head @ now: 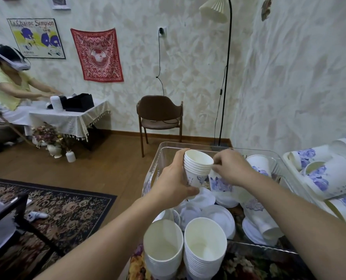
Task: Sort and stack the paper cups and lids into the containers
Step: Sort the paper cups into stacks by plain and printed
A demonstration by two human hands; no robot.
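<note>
Left hand [173,181]: wrapped around a nested stack of paper cups [197,168], held above the clear plastic bin [158,158].
Right hand [231,168]: fingers pinching the stack's rim.
Lids [218,216]: loose in the bin.

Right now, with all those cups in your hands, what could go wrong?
1. The left hand holds a nested stack of cups tilted over the clear bin; the top cups could slide out.
2. The right hand grips another cup right against that stack; bumping it might knock the stack loose.
3. Two tall cup stacks stand close under the forearms; a dropped elbow could topple them.
</note>
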